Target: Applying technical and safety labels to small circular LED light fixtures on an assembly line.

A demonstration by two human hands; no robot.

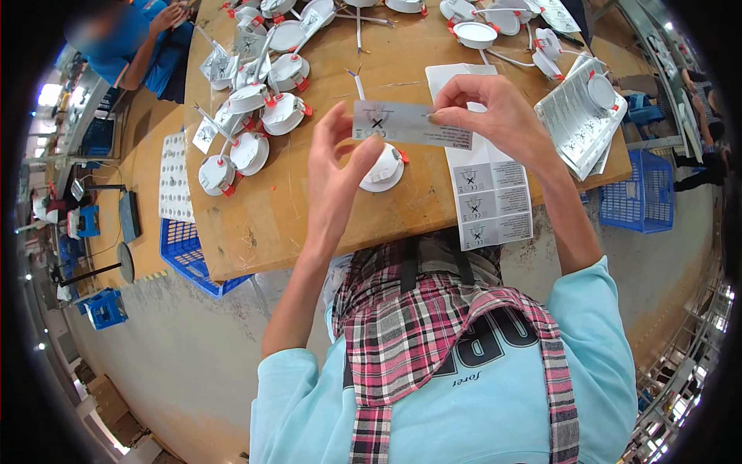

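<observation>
A silver-grey printed label (398, 124) is stretched out above the table. My right hand (495, 116) pinches its right end between thumb and forefinger. My left hand (338, 166) is closed round the left end, with the thumb at the lower edge and the fingers partly hidden. Just below the label, a round white downlight (381, 174) with a red clip lies on the table, its cable (358, 85) reaching away from me. To the right, under my right forearm, a sheet of the same labels (493, 203) hangs over the near table edge.
Several more white downlights (282, 114) with cables cover the cardboard-topped table (309, 209) on the left and at the back. More label sheets (576, 124) lie at the right, with one downlight (600, 93) on them. Blue crates (638, 197) flank the table. A person in blue (131, 46) is at far left.
</observation>
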